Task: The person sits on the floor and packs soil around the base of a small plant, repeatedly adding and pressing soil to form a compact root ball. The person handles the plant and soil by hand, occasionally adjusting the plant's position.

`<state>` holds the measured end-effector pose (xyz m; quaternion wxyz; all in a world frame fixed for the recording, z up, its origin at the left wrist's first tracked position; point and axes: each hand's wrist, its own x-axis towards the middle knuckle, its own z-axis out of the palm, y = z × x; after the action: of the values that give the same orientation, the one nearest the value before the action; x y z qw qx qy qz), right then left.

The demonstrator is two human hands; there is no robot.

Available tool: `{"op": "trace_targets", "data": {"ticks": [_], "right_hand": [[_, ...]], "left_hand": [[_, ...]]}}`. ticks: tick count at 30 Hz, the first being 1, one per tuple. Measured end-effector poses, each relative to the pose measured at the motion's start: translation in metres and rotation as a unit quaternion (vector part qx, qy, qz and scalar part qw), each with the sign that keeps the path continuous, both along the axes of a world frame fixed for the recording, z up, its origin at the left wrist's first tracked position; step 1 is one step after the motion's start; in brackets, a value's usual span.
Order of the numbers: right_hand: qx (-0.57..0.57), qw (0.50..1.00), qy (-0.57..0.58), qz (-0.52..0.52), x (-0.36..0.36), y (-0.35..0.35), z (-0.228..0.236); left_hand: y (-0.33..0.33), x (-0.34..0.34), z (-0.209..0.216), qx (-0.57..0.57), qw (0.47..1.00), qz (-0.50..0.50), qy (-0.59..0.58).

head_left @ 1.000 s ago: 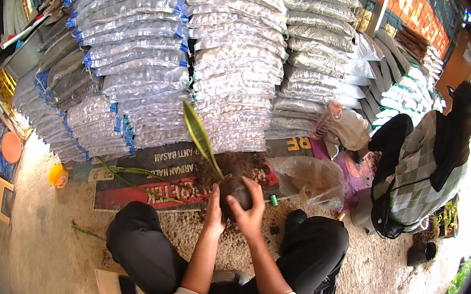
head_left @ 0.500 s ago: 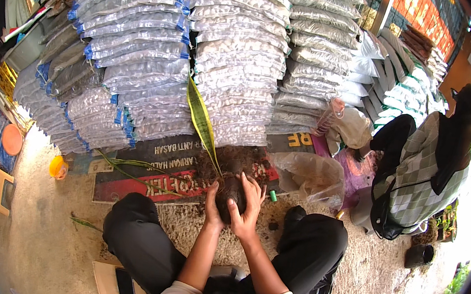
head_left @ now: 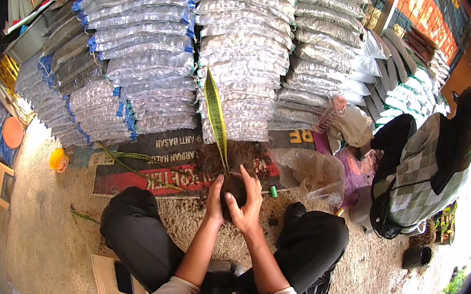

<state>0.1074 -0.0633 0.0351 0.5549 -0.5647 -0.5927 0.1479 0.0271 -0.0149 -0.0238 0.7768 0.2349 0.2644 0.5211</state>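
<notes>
Between my cupped hands stands a small black plant pot [head_left: 235, 189] of dark soil, above the floor between my knees. A single long snake plant leaf [head_left: 216, 116], green with yellow edges, rises from it almost upright. My left hand [head_left: 216, 202] presses the pot's left side. My right hand [head_left: 248, 202] wraps its right side, thumb across the near face. Loose soil [head_left: 236, 152] lies just beyond on a printed banner sheet [head_left: 129, 161]. More cut snake plant leaves [head_left: 135, 157] rest on that sheet to the left.
Tall stacks of filled plastic bags [head_left: 239, 60] rise ahead. A clear plastic bag [head_left: 313, 176] lies right of the sheet, near a green cylinder [head_left: 274, 191]. On the right a co-worker in a checked shirt [head_left: 422, 162] crouches. A phone [head_left: 123, 278] and a yellow tub [head_left: 58, 160] are left.
The pot has turned more upright, and its leaf now leans less and stands slightly farther right. Both hands remain around the pot.
</notes>
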Motion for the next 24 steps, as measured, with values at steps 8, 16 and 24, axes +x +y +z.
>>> {"op": "trace_targets", "data": {"ticks": [8,16,24], "right_hand": [[0.011,0.999,-0.004,-0.041,0.001,0.005,0.002],[-0.020,0.930,0.366,0.024,0.002,0.014,-0.024],[0.019,0.997,0.042,-0.063,-0.008,0.007,-0.024]], "left_hand": [[-0.006,-0.001,0.037,-0.045,0.997,0.041,0.056],[0.002,0.004,0.016,0.090,0.987,0.089,0.103],[-0.001,0.002,-0.008,0.012,0.997,0.065,0.028]]}}
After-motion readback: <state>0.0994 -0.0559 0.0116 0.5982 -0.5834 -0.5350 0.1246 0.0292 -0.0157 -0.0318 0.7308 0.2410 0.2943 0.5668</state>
